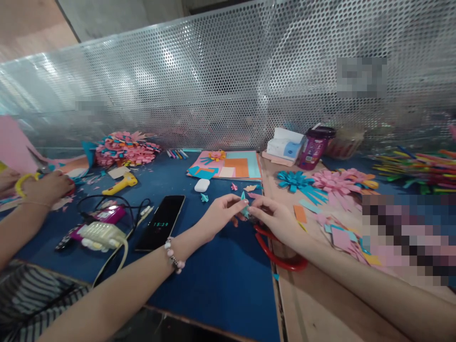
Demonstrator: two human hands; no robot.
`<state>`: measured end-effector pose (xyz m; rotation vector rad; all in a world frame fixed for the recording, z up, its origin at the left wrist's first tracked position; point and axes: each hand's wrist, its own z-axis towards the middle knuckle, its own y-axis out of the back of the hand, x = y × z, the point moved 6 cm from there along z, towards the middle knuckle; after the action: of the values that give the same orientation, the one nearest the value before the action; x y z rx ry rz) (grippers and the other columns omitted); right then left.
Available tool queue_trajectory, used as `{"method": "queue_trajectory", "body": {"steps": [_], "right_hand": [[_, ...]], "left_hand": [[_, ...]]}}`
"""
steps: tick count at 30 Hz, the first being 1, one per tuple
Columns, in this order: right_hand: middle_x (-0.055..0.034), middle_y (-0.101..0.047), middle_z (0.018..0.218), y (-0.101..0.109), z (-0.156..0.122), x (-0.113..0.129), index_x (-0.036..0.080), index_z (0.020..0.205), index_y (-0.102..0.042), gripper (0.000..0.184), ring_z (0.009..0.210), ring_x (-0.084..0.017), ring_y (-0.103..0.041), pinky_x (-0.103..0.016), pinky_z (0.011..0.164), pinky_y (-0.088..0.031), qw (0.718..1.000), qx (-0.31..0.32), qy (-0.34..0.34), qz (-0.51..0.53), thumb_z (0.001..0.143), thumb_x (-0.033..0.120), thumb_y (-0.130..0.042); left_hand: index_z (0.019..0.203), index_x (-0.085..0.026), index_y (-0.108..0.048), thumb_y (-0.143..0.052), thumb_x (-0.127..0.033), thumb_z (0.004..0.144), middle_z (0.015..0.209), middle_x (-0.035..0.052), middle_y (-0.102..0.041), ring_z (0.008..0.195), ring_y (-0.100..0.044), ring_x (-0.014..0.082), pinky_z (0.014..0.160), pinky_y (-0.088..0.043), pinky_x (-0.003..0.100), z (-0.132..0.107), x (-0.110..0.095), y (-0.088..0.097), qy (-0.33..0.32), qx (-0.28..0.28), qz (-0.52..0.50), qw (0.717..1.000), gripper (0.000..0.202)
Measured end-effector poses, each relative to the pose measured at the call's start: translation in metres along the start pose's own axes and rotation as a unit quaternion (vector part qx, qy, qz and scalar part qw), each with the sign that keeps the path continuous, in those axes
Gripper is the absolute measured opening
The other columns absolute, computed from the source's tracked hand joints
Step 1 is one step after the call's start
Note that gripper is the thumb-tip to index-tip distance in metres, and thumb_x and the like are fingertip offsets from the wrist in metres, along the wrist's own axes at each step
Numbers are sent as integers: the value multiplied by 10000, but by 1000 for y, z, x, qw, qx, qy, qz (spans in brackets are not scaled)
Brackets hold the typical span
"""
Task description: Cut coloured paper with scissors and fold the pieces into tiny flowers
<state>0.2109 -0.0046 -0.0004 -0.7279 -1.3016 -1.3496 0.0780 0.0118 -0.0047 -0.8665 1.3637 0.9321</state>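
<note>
Both my hands meet over the blue table top [221, 280] and pinch one small teal paper piece [244, 205] between their fingertips. My left hand [221, 216] comes in from the left with a bead bracelet on its wrist. My right hand [276, 218] comes in from the right. Red-handled scissors [281, 256] lie on the table under my right wrist. Small paper scraps [249, 188] lie just beyond my fingers.
A black phone [161, 222], a white earbud case [202, 185], a yellow glue gun [119, 184] and cables lie to the left. Coloured paper sheets [231, 165], paper flowers [322, 183], a tissue box [285, 145] and a perforated metal screen stand behind. Another person's hand [46, 187] holds scissors at far left.
</note>
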Motion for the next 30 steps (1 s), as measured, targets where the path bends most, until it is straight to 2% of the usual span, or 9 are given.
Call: {"method": "queue_trajectory", "body": {"steps": [6,11,17,23,26,30], "right_hand": [[38,-520,609,5,1,-8,190,765,-528,298,550,-106,-492,-238,543,-413,996,-44,-48,66,791,485,-565],[38,-527,585,7,0,-8,195,780,-516,288,540,-124,-523,-249,523,-428,996,-60,-46,37,799,481,-552],[18,-564,591,11,-1,-12,196,821,-536,298,565,-149,-563,-267,532,-449,994,-85,-65,15,821,492,-509],[18,-584,660,3,1,-8,192,934,-540,285,589,-133,-563,-268,564,-470,996,-43,-33,70,803,444,-558],[16,-578,669,0,1,-7,194,985,-536,267,597,-131,-561,-268,570,-477,995,-30,-21,93,827,408,-530],[-10,-609,792,0,1,-8,218,1071,-535,283,668,-142,-580,-280,612,-495,994,-24,-10,102,830,366,-516]], "left_hand": [[866,-155,-597,-538,-369,807,727,45,-608,616,-594,128,453,-404,199,1,1,4,18,2,-20,1000,230],[882,-148,-621,-554,-253,768,648,25,-594,549,-552,105,432,-369,189,1,1,7,-2,-2,10,1000,169],[885,-139,-607,-558,-266,787,561,-7,-546,431,-435,59,409,-319,180,2,-2,12,-32,-22,45,998,168],[911,-141,-614,-572,-288,776,632,12,-583,470,-474,70,419,-333,183,2,-4,11,-38,-18,51,998,204],[917,-139,-616,-580,-296,771,641,14,-589,478,-481,71,425,-338,181,3,-2,11,-33,-15,53,998,218],[937,-141,-622,-577,-297,773,625,12,-591,479,-481,75,435,-343,186,3,-2,12,-39,-18,54,998,231]]}}
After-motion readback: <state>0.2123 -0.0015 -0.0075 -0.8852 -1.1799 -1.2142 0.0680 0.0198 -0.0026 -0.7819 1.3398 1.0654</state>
